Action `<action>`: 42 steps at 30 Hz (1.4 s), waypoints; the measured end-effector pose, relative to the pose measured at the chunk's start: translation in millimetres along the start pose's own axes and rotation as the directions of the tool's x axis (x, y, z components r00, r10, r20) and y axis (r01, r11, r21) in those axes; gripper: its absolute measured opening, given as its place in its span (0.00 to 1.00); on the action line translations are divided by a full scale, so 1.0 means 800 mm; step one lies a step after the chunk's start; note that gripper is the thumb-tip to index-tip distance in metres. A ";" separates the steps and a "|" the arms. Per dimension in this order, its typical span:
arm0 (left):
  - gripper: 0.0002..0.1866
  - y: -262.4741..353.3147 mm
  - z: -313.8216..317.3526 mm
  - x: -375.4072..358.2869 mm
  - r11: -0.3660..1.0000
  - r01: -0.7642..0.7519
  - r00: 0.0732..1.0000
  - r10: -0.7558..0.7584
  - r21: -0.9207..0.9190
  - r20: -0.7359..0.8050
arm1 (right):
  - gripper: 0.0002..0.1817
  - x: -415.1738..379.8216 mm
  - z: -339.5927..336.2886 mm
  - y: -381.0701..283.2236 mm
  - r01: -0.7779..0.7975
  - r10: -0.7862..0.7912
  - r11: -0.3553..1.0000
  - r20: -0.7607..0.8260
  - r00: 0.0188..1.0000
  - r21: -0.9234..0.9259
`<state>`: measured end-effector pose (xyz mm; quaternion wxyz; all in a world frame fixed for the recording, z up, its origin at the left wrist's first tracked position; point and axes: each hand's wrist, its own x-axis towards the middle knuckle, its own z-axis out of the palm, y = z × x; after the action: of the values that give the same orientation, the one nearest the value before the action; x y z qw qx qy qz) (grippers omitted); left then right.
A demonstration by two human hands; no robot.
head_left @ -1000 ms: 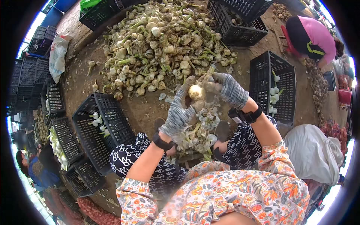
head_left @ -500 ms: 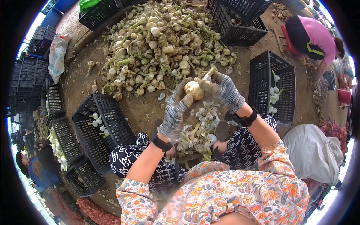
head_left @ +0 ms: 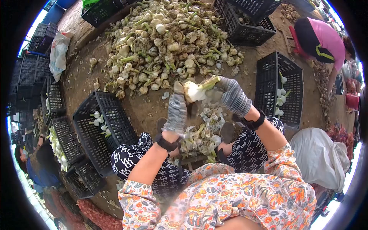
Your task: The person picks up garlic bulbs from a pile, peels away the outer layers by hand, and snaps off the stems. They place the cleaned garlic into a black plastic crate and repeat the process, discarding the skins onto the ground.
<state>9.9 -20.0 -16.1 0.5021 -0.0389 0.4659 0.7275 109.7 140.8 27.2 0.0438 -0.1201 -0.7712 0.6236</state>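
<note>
A garlic bulb [head_left: 194, 93] is held up between my two gloved hands, part white and part dirty brown, with its greenish stem pointing right. My left hand [head_left: 177, 109], in a grey striped glove, grips the bulb's left side. In the same kind of glove, my right hand [head_left: 234, 96] is closed at the stem end. Some of its fingers are hidden behind the garlic. Below the hands, peeled skins and stem scraps [head_left: 203, 134] lie on the ground between my feet.
A big pile of unpeeled garlic [head_left: 165, 46] lies ahead. Black crates holding white bulbs stand left [head_left: 103, 130] and right [head_left: 281, 111]. A white sack [head_left: 320, 157] sits at right. One person [head_left: 326, 38] bends at upper right; another [head_left: 40, 165] is at far left.
The bulb has turned, and white peeled surface now shows where brown skin faced me. My left hand has become more upright, and its fingers have shifted to the bulb's left side.
</note>
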 end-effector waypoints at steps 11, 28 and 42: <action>0.25 0.024 -0.013 -0.005 0.908 0.282 0.959 -0.256 0.310 -0.121 | 0.14 -0.006 0.023 0.013 -0.101 0.124 0.975 -0.106 0.987 0.197; 0.21 0.025 0.014 -0.008 0.734 -0.429 0.902 0.380 0.527 0.205 | 0.11 -0.014 0.014 0.006 -0.234 0.366 0.440 0.065 0.929 0.867; 0.07 0.053 0.024 -0.023 0.797 -0.482 0.849 0.323 0.363 0.418 | 0.12 -0.003 -0.015 0.003 -0.477 0.579 0.209 0.285 0.764 0.854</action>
<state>-5.6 -21.5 31.5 0.3996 0.3056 0.5278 0.6844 114.6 152.2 27.6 -0.0775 -0.3624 -0.2254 0.9010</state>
